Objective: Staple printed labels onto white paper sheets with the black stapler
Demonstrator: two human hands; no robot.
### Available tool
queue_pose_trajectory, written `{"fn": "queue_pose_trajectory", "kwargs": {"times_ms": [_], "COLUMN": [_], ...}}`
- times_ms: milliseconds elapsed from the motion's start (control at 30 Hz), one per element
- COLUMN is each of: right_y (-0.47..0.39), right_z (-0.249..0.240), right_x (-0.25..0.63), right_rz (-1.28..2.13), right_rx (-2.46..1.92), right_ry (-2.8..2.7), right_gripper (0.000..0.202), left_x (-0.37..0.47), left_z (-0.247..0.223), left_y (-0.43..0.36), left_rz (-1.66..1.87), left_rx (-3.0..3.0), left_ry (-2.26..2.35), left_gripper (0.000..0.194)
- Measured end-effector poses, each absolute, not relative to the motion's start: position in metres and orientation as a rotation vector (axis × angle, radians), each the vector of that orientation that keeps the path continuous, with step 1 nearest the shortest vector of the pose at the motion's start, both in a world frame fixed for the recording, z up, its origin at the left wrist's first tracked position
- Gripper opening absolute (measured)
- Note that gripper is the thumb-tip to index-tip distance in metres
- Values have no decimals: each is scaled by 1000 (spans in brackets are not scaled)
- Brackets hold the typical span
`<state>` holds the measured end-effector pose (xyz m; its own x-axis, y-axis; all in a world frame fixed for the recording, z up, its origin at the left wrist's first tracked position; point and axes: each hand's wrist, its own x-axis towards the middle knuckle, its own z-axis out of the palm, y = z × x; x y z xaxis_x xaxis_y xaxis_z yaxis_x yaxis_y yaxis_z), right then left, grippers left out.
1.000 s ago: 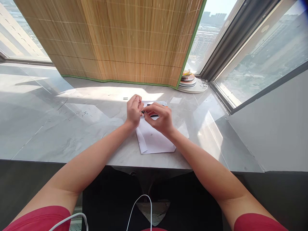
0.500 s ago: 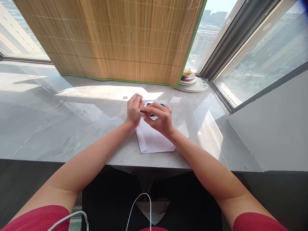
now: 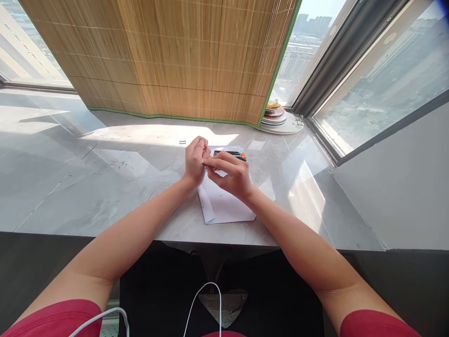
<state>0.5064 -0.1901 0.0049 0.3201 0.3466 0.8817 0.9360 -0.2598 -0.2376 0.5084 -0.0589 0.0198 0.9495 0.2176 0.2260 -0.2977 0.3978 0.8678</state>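
Above the back left part of some white paper (image 3: 229, 203), my left hand (image 3: 196, 159) is curled closed, and what it holds is hidden. The fingertips of my right hand (image 3: 229, 172) pinch a small dark piece (image 3: 204, 164) against the side of my left hand. Just behind my right hand lies a black object with an orange part (image 3: 242, 155), partly covered by the fingers. Tiny dark bits rest on the paper. Behind my left hand, small grey strips (image 3: 182, 142) lie on the grey marble surface (image 3: 140, 210).
A bamboo blind (image 3: 175, 61) with green edging hangs at the back. Stacked plates (image 3: 277, 120) stand in the back right corner by the window. Small dark scraps (image 3: 123, 163) are scattered on the left. A white cable (image 3: 219, 304) loops near my lap.
My right hand has shifted slightly left and down with the small dark piece, uncovering more of the black object behind it. My left hand has stayed in place.
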Motion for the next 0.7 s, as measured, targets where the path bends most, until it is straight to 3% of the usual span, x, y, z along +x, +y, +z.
{"fn": "queue_pose_trajectory", "kwargs": {"times_ms": [700], "right_y": [-191], "right_z": [4], "right_x": [507], "right_rz": [-970], "right_rx": [-1796], "right_ry": [-1154], "right_gripper": [21], "left_x": [509], "left_z": [20], "left_y": [-59], "left_rz": [317], "left_rx": [1125], "left_ry": [-78], "left_gripper": [37]}}
